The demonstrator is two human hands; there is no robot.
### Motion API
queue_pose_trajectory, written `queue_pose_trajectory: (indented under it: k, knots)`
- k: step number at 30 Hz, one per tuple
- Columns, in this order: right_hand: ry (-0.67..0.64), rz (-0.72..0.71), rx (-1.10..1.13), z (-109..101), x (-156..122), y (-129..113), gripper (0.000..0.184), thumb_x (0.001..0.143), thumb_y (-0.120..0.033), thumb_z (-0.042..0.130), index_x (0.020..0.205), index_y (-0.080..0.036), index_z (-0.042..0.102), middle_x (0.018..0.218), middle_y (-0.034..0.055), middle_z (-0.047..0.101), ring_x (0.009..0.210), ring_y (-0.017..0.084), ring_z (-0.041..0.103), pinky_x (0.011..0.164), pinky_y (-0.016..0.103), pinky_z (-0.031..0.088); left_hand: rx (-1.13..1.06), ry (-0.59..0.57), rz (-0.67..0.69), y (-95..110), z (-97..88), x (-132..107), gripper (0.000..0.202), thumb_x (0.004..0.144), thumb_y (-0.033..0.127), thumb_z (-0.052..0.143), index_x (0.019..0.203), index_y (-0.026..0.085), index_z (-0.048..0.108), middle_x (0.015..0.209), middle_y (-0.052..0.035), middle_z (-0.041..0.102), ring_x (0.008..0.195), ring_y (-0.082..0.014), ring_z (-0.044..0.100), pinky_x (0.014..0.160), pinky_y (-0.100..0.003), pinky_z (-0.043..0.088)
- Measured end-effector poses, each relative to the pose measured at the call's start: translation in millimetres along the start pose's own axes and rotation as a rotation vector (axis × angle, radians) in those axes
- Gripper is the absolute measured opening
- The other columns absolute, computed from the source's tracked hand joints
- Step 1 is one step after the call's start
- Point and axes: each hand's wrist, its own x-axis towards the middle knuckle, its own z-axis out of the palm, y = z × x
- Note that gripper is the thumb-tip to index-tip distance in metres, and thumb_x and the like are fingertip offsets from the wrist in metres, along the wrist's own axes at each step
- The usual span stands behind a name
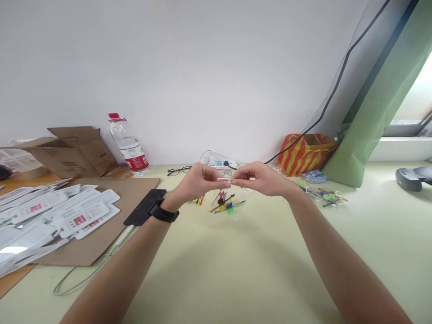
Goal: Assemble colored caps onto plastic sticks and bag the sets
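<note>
Between the fingertips of both hands, a small thin white stick-like piece (224,179) is held level above the table. My left hand (200,182), with a black watch on its wrist, pinches the left end. At the other end, my right hand (258,179) pinches with thumb and forefinger. Just beyond and below the hands lies a loose pile of small colourful plastic pieces (229,205), in yellow, blue, green, black and red. A few more coloured pieces (200,200) show partly behind my left hand. The exact kind of the white piece is too small to make out.
At left, white tags (81,219) cover a cardboard sheet (141,183), near a phone (146,208), open box (81,155) and water bottle (130,146). Behind are glasses (178,171) and a power strip (218,163). Right: striped bag (295,155), more plastic pieces (329,198), a scanner-like device (413,177).
</note>
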Motion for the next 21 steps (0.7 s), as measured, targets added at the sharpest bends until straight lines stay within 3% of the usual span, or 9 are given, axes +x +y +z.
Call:
queue_pose_trajectory:
  k: [3, 8, 15, 19, 21]
  knots:
    - [0.017, -0.007, 0.021, -0.4, -0.5, -2.2, 0.039, 0.095, -0.054, 0.059, 0.088, -0.018, 0.073, 0.069, -0.0004, 0.053, 0.064, 0.014, 0.04, 0.055, 0.026, 0.032, -0.038, 0.002, -0.003, 1.6, -2.7, 0.1, 0.037, 0.077, 0.051, 0.081, 0.074, 0.015, 0.076, 0.066, -0.0057, 0.072, 0.057, -0.0149, 0.061, 0.049, -0.025, 0.044]
    - [0.025, -0.011, 0.019, -0.4, -0.7, -4.8, 0.037, 0.095, -0.053, 0.059, 0.09, -0.019, 0.073, 0.071, 0.0001, 0.054, 0.065, 0.014, 0.041, 0.056, 0.026, 0.033, -0.053, -0.105, 0.045, 10.1, -5.4, -1.7, 0.033, 0.086, 0.048, 0.075, 0.086, 0.016, 0.079, 0.071, -0.0063, 0.072, 0.063, -0.0157, 0.063, 0.053, -0.025, 0.046]
    - [0.091, -0.06, -0.002, 3.1, 0.2, -6.6, 0.036, 0.097, -0.05, 0.058, 0.084, -0.018, 0.069, 0.069, -0.001, 0.055, 0.065, 0.013, 0.043, 0.059, 0.026, 0.035, 0.023, -0.088, 0.052, 15.1, -5.8, -4.1, 0.035, 0.089, 0.05, 0.07, 0.086, 0.015, 0.073, 0.071, -0.0038, 0.067, 0.064, -0.014, 0.06, 0.054, -0.024, 0.045]
    - [0.069, -0.065, -0.025, 6.3, 1.2, -5.2, 0.034, 0.099, -0.048, 0.056, 0.085, -0.019, 0.068, 0.071, -0.0005, 0.055, 0.065, 0.014, 0.044, 0.059, 0.026, 0.036, 0.077, -0.081, 0.098, 20.4, -6.3, -6.0, 0.031, 0.087, 0.046, 0.073, 0.098, 0.017, 0.075, 0.086, -0.0063, 0.075, 0.075, -0.0174, 0.067, 0.068, -0.027, 0.053]
    - [0.064, -0.058, -0.033, 7.8, 1.8, -3.6, 0.033, 0.099, -0.046, 0.055, 0.086, -0.019, 0.068, 0.072, 0.0002, 0.057, 0.067, 0.014, 0.046, 0.06, 0.026, 0.037, 0.138, -0.063, 0.103, 20.8, -6.9, -5.6, 0.031, 0.088, 0.047, 0.071, 0.095, 0.018, 0.078, 0.084, -0.0065, 0.076, 0.073, -0.0174, 0.067, 0.066, -0.027, 0.052]
